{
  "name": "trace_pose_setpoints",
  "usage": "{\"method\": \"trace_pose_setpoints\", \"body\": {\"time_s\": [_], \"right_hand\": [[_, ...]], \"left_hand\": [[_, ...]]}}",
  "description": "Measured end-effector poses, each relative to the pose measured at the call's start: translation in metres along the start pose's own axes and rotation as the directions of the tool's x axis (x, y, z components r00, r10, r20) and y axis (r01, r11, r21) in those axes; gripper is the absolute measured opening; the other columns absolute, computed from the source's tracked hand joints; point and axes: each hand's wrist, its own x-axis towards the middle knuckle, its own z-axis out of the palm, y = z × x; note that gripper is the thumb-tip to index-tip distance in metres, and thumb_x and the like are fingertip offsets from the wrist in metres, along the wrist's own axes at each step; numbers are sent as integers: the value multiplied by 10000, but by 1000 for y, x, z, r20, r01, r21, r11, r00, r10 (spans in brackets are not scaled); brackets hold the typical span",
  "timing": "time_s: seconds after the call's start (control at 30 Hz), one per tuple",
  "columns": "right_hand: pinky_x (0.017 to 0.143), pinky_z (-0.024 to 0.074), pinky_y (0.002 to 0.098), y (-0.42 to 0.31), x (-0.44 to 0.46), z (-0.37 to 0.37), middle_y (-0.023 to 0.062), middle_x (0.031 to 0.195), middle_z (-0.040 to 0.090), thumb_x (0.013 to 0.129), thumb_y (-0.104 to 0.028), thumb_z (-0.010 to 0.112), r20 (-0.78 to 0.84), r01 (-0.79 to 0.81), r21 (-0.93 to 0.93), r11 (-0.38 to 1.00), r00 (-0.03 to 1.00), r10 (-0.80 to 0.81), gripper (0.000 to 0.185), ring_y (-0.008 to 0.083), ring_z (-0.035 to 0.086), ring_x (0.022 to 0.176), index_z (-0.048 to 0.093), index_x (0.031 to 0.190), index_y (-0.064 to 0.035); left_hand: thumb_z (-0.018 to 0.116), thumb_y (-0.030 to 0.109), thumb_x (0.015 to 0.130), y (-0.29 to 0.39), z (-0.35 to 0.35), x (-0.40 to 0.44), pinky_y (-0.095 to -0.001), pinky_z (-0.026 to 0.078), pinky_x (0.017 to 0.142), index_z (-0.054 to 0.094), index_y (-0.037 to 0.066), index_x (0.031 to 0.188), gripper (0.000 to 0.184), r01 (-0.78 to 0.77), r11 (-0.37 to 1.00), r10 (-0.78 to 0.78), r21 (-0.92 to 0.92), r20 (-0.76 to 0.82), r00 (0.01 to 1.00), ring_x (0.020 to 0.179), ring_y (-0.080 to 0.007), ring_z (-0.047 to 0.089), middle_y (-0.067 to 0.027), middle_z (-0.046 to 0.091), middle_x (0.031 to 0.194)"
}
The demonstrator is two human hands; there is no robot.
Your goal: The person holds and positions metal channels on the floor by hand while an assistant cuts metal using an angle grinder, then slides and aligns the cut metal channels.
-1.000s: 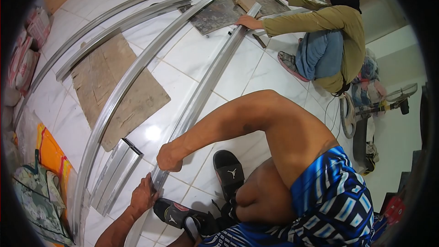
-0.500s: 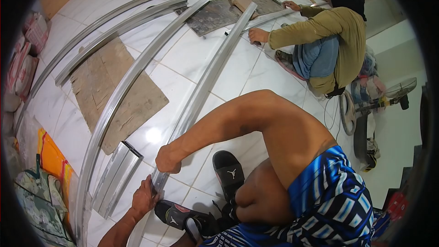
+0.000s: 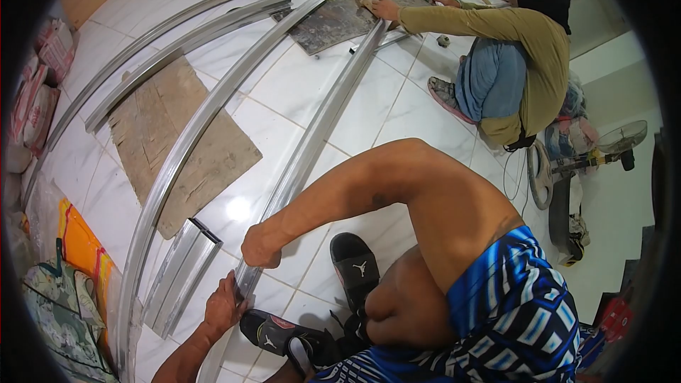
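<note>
A long silvery metal rail (image 3: 323, 124) runs diagonally over the white tile floor, its near end between my hands. My right hand (image 3: 261, 246) is a closed fist pressed at the rail near that end; what its fingers enclose is hidden. Just below it, my left hand (image 3: 224, 303) grips the side of the rail, fingers curled against the metal. A dark section of the rail (image 3: 245, 281) shows between the two hands. Left of my hands lies a short pair of metal channels (image 3: 183, 276). Another long metal rail (image 3: 188, 135) lies beyond them.
A co-worker (image 3: 525, 50) squats at the upper right, one hand at the rail's far end. A worn board (image 3: 184, 142) lies under the rails. Bags (image 3: 53, 57) and an orange sack (image 3: 85, 237) line the left; a fan (image 3: 621, 138) stands right.
The co-worker's nearer hand has moved up and left from the floor to the far end of the long rail. A short metal piece there has shifted. My hands have stayed put.
</note>
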Motion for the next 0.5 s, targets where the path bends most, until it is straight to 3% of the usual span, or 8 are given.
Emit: {"method": "trace_pose_setpoints", "body": {"time_s": [0.1, 0.5], "right_hand": [[717, 557, 444, 0, 4, 0, 167, 924, 724, 734, -195, 655, 15, -12, -3, 1000, 1000, 12, 220, 331, 694, 867, 754, 871, -53], [741, 557, 445, 2, 0, -3, 172, 932, 724, 759, -233, 638, 22, 12, -19, 1000, 1000, -12, 254, 337, 692, 870, 755, 880, -43]], "left_hand": [[780, 258, 762, -1, 1, 0, -432, 550, 788, 246, -33, 1451, 919, 16, 1000, -16, 4, 14, 1000, 903, -379, 642, -215, 521, 1152], [763, 243, 772, 0, 0, 0, -437, 545, 805, 243, -24, 1455, 899, 9, 999, -8, -32, 11, 1000, 922, -389, 637, -219, 522, 1168]]}}
